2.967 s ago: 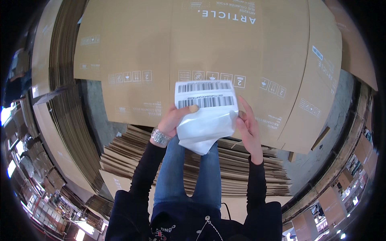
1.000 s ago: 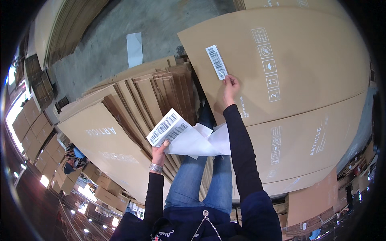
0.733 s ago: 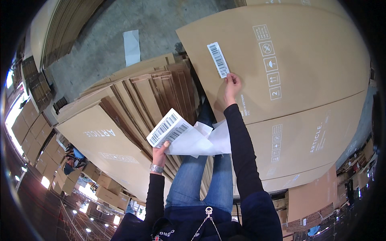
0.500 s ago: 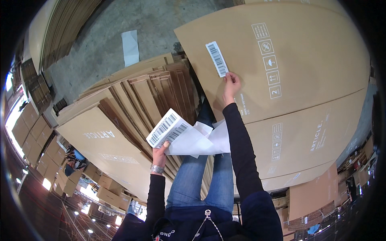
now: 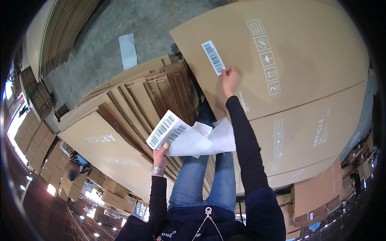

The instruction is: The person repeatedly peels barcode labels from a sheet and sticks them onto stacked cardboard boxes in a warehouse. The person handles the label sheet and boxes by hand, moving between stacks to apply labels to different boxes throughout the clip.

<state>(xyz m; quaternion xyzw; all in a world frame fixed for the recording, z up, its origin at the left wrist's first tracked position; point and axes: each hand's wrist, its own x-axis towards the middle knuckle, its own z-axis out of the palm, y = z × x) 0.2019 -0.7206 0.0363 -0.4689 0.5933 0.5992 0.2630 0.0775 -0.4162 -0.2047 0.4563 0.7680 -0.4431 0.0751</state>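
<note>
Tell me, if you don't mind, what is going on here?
A person's left hand holds folded white barcode labels, with white paper spreading to the right. The right hand has its fingertips at the near end of a barcode strip on a large brown cardboard panel. Whether the strip is fully stuck down is unclear.

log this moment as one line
left hand: holds white label sheets | right hand: touches barcode label | barcode label: over brown cardboard
</note>
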